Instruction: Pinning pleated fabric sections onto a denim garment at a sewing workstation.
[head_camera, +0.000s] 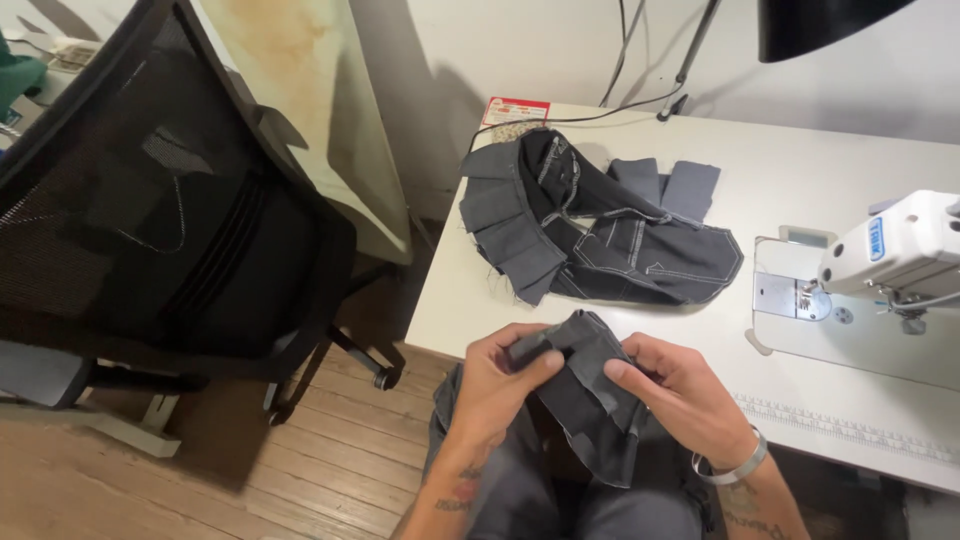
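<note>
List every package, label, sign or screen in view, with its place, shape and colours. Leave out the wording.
Card or packet: flat rectangle, red and white, at the table's far left corner against the wall, behind the pile of dark denim pieces.
Label on the sewing machine: small upright blue strip on the white machine head, at the right.
No screens or signs show.
</note>
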